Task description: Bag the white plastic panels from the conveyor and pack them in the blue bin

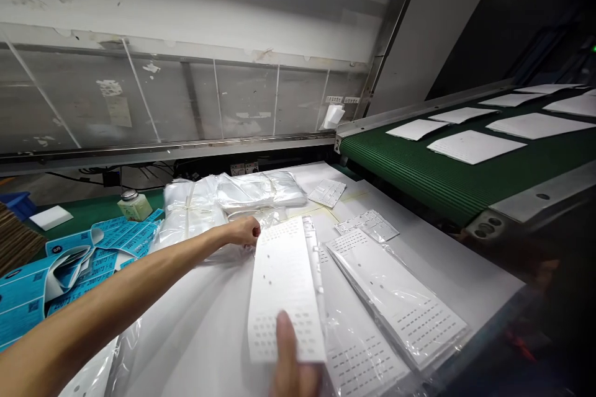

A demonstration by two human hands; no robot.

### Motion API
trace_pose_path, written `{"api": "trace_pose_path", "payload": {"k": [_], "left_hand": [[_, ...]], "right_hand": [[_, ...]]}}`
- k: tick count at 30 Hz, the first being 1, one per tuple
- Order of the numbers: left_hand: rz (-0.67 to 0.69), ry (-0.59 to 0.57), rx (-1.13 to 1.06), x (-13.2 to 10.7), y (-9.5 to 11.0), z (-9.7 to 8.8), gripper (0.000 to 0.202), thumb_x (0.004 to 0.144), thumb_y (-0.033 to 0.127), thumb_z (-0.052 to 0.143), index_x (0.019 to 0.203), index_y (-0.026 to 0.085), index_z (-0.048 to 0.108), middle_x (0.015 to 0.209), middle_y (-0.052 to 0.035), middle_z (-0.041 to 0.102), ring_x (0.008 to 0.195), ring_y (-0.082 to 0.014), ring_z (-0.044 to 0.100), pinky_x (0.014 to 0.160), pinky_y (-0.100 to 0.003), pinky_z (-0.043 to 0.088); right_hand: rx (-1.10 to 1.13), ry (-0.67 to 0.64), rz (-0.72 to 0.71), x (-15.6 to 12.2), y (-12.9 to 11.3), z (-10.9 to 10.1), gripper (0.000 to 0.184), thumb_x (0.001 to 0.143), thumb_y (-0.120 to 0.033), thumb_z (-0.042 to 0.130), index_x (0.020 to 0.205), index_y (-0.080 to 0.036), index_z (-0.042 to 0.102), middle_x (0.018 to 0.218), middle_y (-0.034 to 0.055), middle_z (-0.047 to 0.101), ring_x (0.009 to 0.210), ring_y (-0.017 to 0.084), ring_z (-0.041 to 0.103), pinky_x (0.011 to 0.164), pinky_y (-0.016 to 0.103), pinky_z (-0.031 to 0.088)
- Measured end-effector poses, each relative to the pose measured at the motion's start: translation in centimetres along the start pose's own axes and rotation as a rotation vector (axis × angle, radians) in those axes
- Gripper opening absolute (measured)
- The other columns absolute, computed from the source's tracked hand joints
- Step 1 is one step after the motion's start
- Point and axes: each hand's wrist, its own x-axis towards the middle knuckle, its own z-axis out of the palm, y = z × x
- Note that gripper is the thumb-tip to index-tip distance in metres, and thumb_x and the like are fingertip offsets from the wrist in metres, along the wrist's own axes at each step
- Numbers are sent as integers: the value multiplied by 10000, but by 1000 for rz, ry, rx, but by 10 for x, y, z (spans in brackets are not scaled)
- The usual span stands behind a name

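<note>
My right hand (293, 360) grips the near end of a white perforated sheet (282, 267), thumb on top; the sheet's right edge shows a layer with notches. My left hand (243, 231) is closed beside the sheet's far left corner, at the edge of the clear plastic bags (193, 214). What its curled fingers pinch, if anything, is hidden. Right of the held sheet lie similar perforated sheets in clear bags, one bagged sheet (400, 291) overlapping another bagged sheet (361, 347). Beyond them are two small white slotted pieces, a nearer piece (367, 224) and a farther piece (327, 192).
A green conveyor belt (395, 164) on the right carries several flat white packets (477, 146). To the left are blue printed labels (100, 267) and a small jar with a metal lid (135, 205). A panel with clear pockets (246, 99) stands behind the white worktop (186, 329).
</note>
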Motion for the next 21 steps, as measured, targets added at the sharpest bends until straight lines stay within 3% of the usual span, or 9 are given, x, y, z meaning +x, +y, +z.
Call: {"api": "trace_pose_path", "payload": {"k": [4,9,12,21], "left_hand": [[-33,-123,-61,-3,2,-5,139,548,140,659,676,188,681,693,-5,706,660,-189,654,574,-228,495],[-121,-260,-190,-3,4,-18,136,593,172,627,695,139,712,674,-39,715,672,-201,680,664,-304,553],[-138,-302,-251,-3,6,-26,164,634,202,614,725,116,719,748,-79,733,711,-214,697,707,-334,563],[-144,-179,-313,-4,1,-45,156,652,225,616,736,111,682,813,-97,726,709,-232,704,691,-357,584]], "right_hand": [[-5,-34,-42,23,7,37,614,858,-464,493,1356,-115,411,1368,163,466,1261,311,431,1007,441,398],[-101,-2,-69,22,28,41,621,852,-459,496,1339,-84,413,1373,201,439,1295,337,371,1032,482,354],[-106,-54,-19,23,35,43,633,863,-471,464,1358,-87,376,1383,199,422,1289,320,382,1037,472,352],[-132,-52,-3,31,38,51,622,857,-442,461,1361,-93,354,1351,206,449,1231,315,445,1011,472,372]]}}
